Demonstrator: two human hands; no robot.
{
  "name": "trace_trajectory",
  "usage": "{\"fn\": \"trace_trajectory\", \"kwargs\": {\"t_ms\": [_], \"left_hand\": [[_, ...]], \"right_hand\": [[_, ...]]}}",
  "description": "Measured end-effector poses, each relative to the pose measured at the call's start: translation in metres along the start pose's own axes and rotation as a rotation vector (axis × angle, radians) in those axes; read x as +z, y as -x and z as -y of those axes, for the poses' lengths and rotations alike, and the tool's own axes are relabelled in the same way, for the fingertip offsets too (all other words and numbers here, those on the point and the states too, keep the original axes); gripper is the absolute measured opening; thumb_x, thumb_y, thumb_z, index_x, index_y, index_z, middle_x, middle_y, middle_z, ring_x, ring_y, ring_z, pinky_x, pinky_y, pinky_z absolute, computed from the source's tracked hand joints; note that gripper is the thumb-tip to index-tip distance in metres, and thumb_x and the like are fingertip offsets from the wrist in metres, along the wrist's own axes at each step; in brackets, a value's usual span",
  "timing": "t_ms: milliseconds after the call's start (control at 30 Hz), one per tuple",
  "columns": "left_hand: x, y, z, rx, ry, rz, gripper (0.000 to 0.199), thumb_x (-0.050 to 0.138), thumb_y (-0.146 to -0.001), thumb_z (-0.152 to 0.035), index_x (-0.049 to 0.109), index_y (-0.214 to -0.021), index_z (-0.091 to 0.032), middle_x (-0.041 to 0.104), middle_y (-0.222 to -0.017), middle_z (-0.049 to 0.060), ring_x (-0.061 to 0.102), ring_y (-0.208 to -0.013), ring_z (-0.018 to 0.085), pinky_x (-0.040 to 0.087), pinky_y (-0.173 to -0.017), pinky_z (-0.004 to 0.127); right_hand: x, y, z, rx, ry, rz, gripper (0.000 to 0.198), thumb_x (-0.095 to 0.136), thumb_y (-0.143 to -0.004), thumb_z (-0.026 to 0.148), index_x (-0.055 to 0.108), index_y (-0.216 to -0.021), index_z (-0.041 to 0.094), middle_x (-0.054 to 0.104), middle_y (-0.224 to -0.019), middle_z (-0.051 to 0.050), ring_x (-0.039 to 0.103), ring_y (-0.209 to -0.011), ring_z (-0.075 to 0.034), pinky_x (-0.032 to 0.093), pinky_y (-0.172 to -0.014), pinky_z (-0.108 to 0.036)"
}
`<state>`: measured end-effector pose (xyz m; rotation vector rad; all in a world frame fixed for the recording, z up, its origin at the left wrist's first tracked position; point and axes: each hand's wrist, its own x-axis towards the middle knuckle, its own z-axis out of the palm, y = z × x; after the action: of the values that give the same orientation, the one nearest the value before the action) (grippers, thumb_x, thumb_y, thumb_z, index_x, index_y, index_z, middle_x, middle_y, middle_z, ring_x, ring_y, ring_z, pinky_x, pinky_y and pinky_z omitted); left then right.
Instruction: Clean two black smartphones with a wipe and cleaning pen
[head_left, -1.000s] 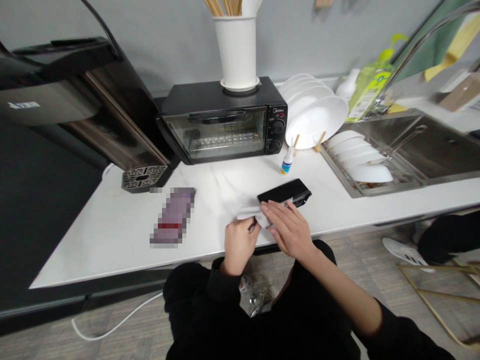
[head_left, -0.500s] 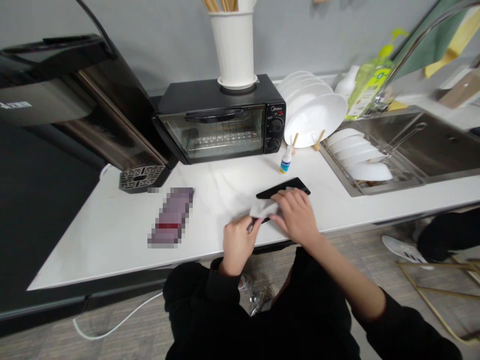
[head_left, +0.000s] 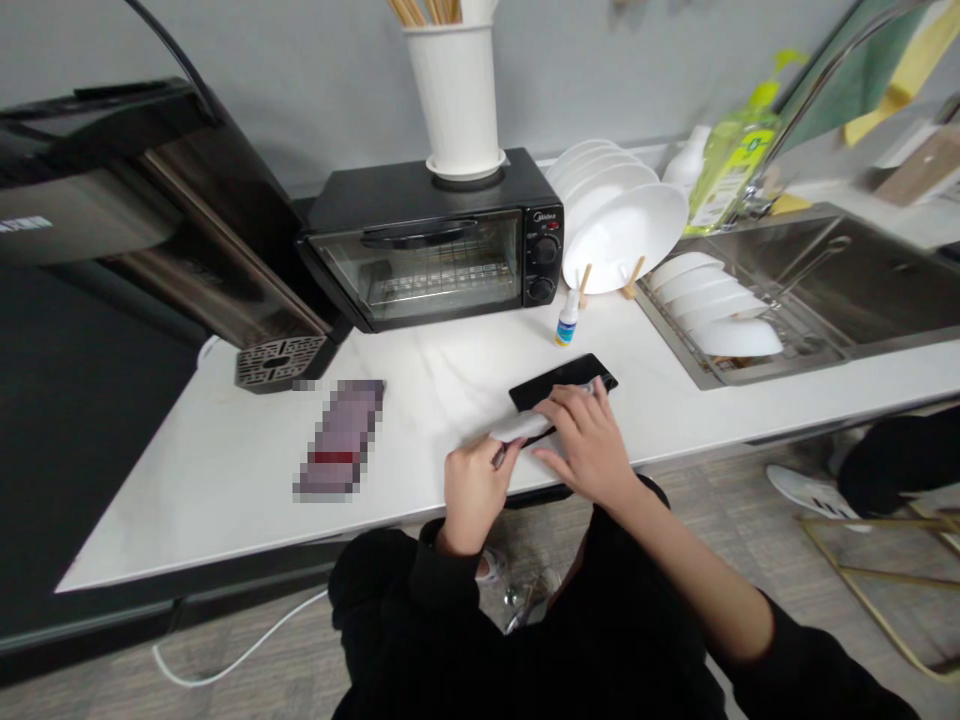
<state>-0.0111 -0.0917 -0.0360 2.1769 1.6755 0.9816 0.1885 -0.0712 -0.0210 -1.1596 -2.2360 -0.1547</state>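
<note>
My left hand (head_left: 477,490) is closed, thumb and fingers pinching the near left end of a thin dark-edged flat thing (head_left: 534,440); its kind is mostly hidden. Over that thing lies a white wipe (head_left: 521,426). My right hand (head_left: 589,440) presses the wipe along it with bent fingers, its thumb held apart. Just behind the hands, a black flat panel like a phone screen (head_left: 551,382) shows above the counter; whether it is part of the held thing I cannot tell. A small white spray bottle (head_left: 567,320) with a blue and yellow label stands beyond.
On the white counter (head_left: 217,480) lies a blurred purple packet (head_left: 341,440) at left. A black toaster oven (head_left: 427,260) carries a white cup of chopsticks (head_left: 457,100). Behind are a drinks machine (head_left: 217,230), racked plates (head_left: 626,235), and a sink (head_left: 892,270) with bowls (head_left: 720,300).
My right hand has shifted slightly along the wipe, its fingers lifting and its thumb moving apart. More of the black panel shows. My left hand keeps its hold.
</note>
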Motion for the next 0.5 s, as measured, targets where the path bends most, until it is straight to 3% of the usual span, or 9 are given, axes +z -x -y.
{"fn": "trace_trajectory", "kwargs": {"t_ms": [100,167,233,333,400,500], "left_hand": [[0.001,0.000,-0.005,0.027,0.048,-0.005,0.026,0.059,-0.105,-0.038,0.078,-0.099,-0.021,0.081,-0.088,0.005,0.074,-0.075,0.017,0.049,-0.071,0.026],[0.002,0.000,-0.002,0.027,0.025,-0.008,0.025,0.059,-0.105,-0.034,0.077,-0.096,-0.020,0.081,-0.088,0.006,0.074,-0.074,0.018,0.050,-0.071,0.026],[0.005,0.001,0.004,0.025,-0.023,-0.006,0.024,0.058,-0.102,-0.025,0.076,-0.088,-0.018,0.079,-0.080,0.007,0.072,-0.068,0.019,0.051,-0.067,0.028],[0.008,0.005,0.016,0.030,-0.072,0.009,0.020,0.057,-0.093,-0.014,0.075,-0.083,-0.016,0.076,-0.072,0.009,0.070,-0.063,0.022,0.051,-0.062,0.030],[0.008,0.006,0.018,0.030,-0.071,0.021,0.019,0.058,-0.090,-0.012,0.076,-0.088,-0.017,0.078,-0.076,0.009,0.072,-0.067,0.023,0.053,-0.065,0.030],[0.005,0.005,0.012,0.027,-0.045,0.030,0.020,0.059,-0.096,-0.018,0.077,-0.090,-0.020,0.079,-0.082,0.007,0.075,-0.074,0.022,0.055,-0.071,0.029]], "right_hand": [[-0.008,-0.013,-0.014,0.200,0.052,-0.040,0.037,0.041,-0.108,0.047,0.067,-0.100,0.020,0.068,-0.095,-0.009,0.060,-0.098,-0.027,0.039,-0.116,-0.052],[-0.001,-0.018,0.006,0.264,0.056,-0.072,0.034,0.038,-0.109,0.034,0.066,-0.096,0.020,0.068,-0.094,-0.008,0.060,-0.097,-0.026,0.038,-0.116,-0.051],[0.012,-0.016,0.039,0.178,-0.017,-0.107,0.034,0.035,-0.108,0.027,0.068,-0.109,0.019,0.071,-0.110,-0.010,0.060,-0.114,-0.027,0.029,-0.123,-0.052],[0.026,-0.004,0.073,-0.020,-0.048,-0.057,0.041,0.036,-0.108,0.027,0.060,-0.140,0.018,0.069,-0.135,-0.011,0.053,-0.137,-0.026,0.026,-0.125,-0.048],[0.025,0.003,0.068,-0.089,-0.008,-0.013,0.045,0.041,-0.109,0.036,0.053,-0.150,0.021,0.066,-0.142,-0.011,0.051,-0.141,-0.027,0.028,-0.125,-0.048],[0.010,0.005,0.025,-0.027,0.042,-0.003,0.050,0.046,-0.107,0.050,0.055,-0.147,0.021,0.067,-0.137,-0.014,0.054,-0.136,-0.030,0.030,-0.124,-0.054]]}}
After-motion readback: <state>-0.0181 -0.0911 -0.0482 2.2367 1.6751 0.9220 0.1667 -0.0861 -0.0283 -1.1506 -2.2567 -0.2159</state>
